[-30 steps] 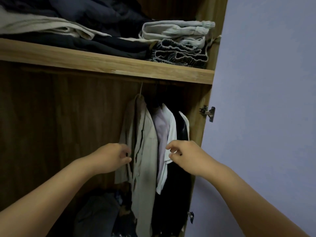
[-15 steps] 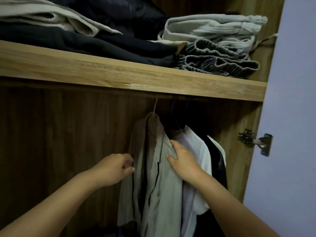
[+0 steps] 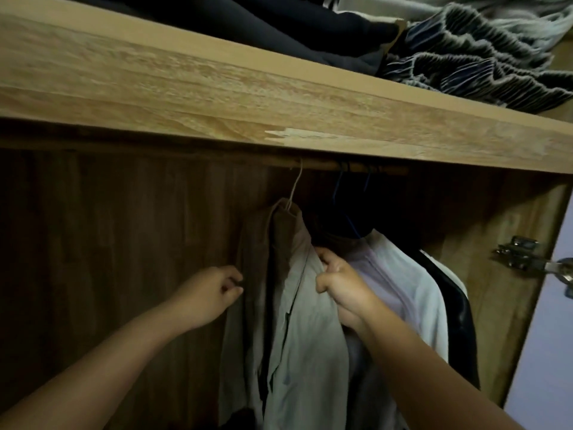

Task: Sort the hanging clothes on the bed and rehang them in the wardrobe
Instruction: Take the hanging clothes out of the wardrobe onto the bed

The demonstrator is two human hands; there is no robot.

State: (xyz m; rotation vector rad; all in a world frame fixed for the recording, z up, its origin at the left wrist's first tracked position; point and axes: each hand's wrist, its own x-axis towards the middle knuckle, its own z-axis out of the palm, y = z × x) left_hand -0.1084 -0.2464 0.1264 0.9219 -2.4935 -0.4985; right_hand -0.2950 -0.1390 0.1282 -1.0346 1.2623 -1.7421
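Looks like several clothes already hang on the rail (image 3: 356, 167); right hand (image 3: 344, 287) pinches the beige shirt (image 3: 297, 321), left hand (image 3: 207, 294) seems curled on its edge, bed's out of view.

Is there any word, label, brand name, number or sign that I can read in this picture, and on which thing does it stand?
None: no readable text shows anywhere.
Beige shirt: no tag or print visible.
White shirt and dark garment: plain, no label showing.
Wooden shelf: only wood grain and a chipped spot.
Folded clothes on the shelf: a striped pattern, no letters.
Metal hinge: blurred; any stamp on it cannot be read.
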